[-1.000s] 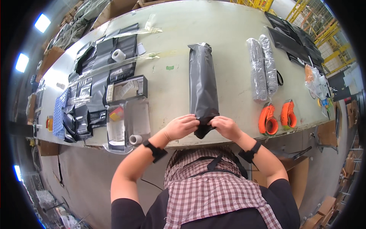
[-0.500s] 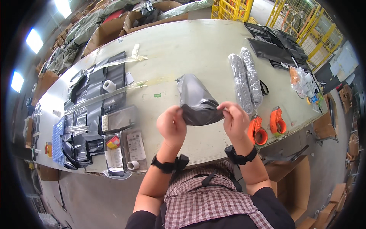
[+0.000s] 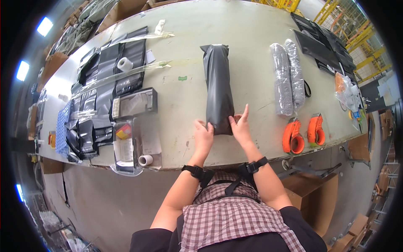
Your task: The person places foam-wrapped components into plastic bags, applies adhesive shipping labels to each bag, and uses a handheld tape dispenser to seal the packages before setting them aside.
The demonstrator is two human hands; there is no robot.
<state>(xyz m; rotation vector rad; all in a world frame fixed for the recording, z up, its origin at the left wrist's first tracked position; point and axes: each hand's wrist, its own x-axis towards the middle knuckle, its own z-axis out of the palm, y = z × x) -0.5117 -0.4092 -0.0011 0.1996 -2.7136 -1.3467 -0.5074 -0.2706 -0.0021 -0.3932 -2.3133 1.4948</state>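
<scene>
On my feed, the long black package lies on the pale table. The left hand is near seven o'clock, fingers half curled; the right hand is at five, index finger outstretched. Both thumbs touch the package, but I cannot tell whether either hand grips. I see grey wrapped rolls at three, orange dispensers at four, black bags at nine.

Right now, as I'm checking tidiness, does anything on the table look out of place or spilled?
I see no spill. A small green patch lies alone on the bare tabletop, left of the black package, and looks stray. The black bags at the left look messy, overlapping unevenly.
</scene>
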